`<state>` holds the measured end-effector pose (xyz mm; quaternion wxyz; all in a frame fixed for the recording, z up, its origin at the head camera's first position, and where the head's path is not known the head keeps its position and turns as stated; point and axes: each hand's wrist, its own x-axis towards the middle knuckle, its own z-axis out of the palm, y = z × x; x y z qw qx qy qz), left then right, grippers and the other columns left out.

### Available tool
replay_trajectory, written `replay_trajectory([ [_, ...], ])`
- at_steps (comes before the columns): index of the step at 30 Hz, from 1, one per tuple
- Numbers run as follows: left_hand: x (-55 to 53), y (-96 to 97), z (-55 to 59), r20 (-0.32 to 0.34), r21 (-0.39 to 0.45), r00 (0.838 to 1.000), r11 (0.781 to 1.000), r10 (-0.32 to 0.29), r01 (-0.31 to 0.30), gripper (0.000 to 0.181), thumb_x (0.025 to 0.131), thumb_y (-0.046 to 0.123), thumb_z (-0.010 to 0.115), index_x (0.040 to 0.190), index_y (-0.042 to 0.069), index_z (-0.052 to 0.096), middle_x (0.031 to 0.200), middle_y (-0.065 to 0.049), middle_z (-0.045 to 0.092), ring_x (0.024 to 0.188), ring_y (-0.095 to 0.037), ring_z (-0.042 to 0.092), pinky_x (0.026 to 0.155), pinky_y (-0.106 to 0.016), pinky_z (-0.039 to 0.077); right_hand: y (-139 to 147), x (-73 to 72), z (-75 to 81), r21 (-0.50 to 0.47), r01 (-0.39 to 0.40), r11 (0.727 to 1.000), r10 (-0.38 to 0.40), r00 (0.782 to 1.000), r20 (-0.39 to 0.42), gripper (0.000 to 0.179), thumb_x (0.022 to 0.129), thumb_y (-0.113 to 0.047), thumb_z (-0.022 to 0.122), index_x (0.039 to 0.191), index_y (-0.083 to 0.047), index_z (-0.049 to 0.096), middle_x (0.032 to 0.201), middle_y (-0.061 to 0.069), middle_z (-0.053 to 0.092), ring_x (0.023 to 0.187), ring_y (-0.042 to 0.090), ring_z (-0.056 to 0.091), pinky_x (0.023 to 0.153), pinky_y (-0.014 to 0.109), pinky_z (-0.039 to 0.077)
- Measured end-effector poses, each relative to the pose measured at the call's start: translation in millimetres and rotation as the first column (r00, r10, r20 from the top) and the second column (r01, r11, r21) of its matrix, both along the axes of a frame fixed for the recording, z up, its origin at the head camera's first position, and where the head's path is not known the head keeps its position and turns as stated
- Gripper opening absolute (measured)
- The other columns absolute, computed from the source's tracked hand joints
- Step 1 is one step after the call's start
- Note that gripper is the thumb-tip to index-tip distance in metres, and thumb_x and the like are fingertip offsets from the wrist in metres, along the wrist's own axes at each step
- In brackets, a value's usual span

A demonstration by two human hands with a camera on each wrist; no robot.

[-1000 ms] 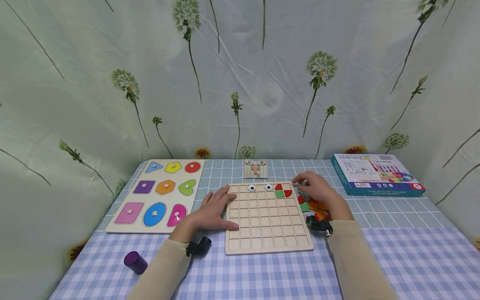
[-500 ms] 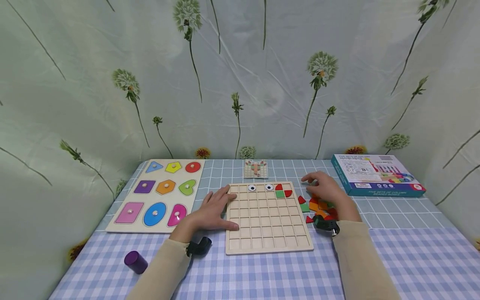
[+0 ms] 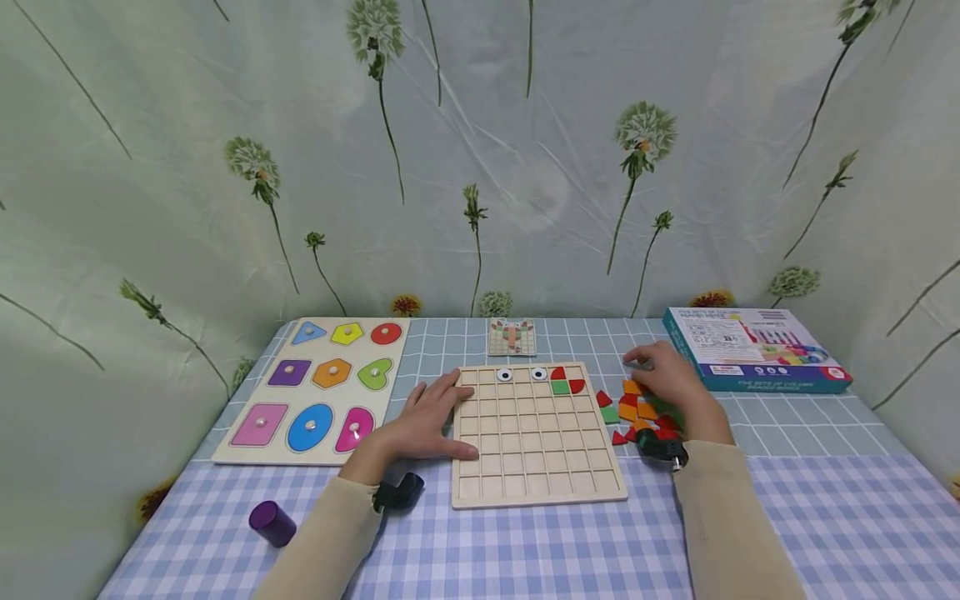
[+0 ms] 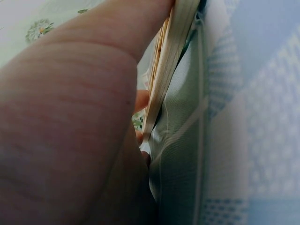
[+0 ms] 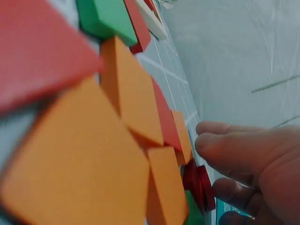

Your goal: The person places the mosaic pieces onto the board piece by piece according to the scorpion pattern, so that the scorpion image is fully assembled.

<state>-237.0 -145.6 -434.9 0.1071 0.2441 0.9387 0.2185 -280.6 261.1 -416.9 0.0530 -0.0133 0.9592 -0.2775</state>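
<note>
My left hand (image 3: 428, 419) lies spread along the left edge of a wooden grid board (image 3: 517, 454), fingertips and thumb over its rim. In the left wrist view the palm (image 4: 70, 108) covers much of the scene beside the board's edge (image 4: 168, 70). Two eye pieces (image 3: 505, 376), red quarter-round pieces (image 3: 577, 387) and a green square (image 3: 560, 387) sit in the board's top rows. My right hand (image 3: 666, 379), fingers loosely bent and holding nothing, hovers at the far side of a pile of orange blocks (image 5: 89, 164), red blocks (image 5: 40, 56) and green blocks (image 5: 112, 21).
Behind the board lies a small pattern card (image 3: 512, 337). A knobbed shape puzzle (image 3: 273, 417) is at the left, with a purple cylinder (image 3: 272, 524) in front of it. At the back right lies a flat teal-sided box (image 3: 757, 350). A patterned curtain (image 3: 555, 233) hangs behind.
My right hand has moved right, away from the board's upper right corner, uncovering more of the block pile. My left hand and the board stay where they were.
</note>
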Motion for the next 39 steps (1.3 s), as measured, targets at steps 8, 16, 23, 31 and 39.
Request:
replay_trajectory([
  [8, -0.6, 0.0, -0.4, -0.007, -0.002, 1.000, 1.000, -0.001, 0.001, 0.097, 0.075, 0.061, 0.078, 0.153, 0.019, 0.037, 0.169, -0.008, 0.012, 0.157, -0.028, 0.011, 0.126, -0.058, 0.001, 9.1, 2.5, 0.8, 0.009, 0.008, 1.000, -0.008, 1.000, -0.006, 0.032, 0.096, -0.012, 0.062, 0.126, -0.002, 0.066, 0.130, 0.028, 0.053, 0.116, 0.042, 0.048, 0.103, 0.059, 0.047],
  [16, -1.2, -0.9, -0.6, -0.005, 0.003, 1.000, 1.000, 0.002, -0.002, 0.098, 0.075, 0.060, 0.078, 0.154, 0.019, 0.037, 0.170, -0.007, 0.011, 0.157, -0.029, 0.010, 0.126, -0.057, 0.002, 17.0, 5.3, 3.8, -0.039, -0.019, 0.999, 0.021, 0.999, 0.028, 0.034, 0.094, -0.003, 0.060, 0.128, 0.000, 0.065, 0.127, 0.029, 0.057, 0.111, 0.041, 0.053, 0.100, 0.056, 0.050],
  [23, -1.6, -1.5, -2.7, -0.002, 0.000, 1.000, 1.000, 0.003, -0.003, 0.098, 0.075, 0.061, 0.078, 0.153, 0.020, 0.037, 0.170, -0.006, 0.010, 0.157, -0.028, 0.009, 0.127, -0.056, 0.001, 19.9, 6.5, 4.8, -0.057, -0.012, 0.998, 0.016, 0.997, 0.069, 0.039, 0.091, 0.001, 0.061, 0.130, 0.001, 0.063, 0.129, 0.029, 0.058, 0.110, 0.040, 0.054, 0.099, 0.054, 0.052],
  [31, -1.4, -1.5, -3.1, -0.002, 0.009, 1.000, 1.000, -0.001, 0.001, 0.097, 0.075, 0.060, 0.078, 0.153, 0.020, 0.037, 0.170, -0.006, 0.010, 0.157, -0.028, 0.009, 0.127, -0.057, 0.000, 18.6, 6.5, 3.1, -0.027, -0.010, 1.000, 0.011, 1.000, 0.020, 0.031, 0.094, -0.006, 0.064, 0.124, 0.000, 0.066, 0.126, 0.028, 0.059, 0.109, 0.041, 0.053, 0.098, 0.055, 0.051],
  [39, -0.2, -1.5, -1.8, 0.002, 0.011, 1.000, 1.000, 0.002, -0.002, 0.097, 0.075, 0.060, 0.079, 0.153, 0.020, 0.038, 0.170, -0.006, 0.010, 0.157, -0.028, 0.009, 0.127, -0.056, 0.000, 13.9, 4.4, 2.0, -0.003, 0.003, 1.000, -0.003, 1.000, -0.016, 0.023, 0.095, -0.009, 0.065, 0.115, -0.001, 0.069, 0.114, 0.025, 0.059, 0.102, 0.037, 0.051, 0.091, 0.050, 0.052],
])
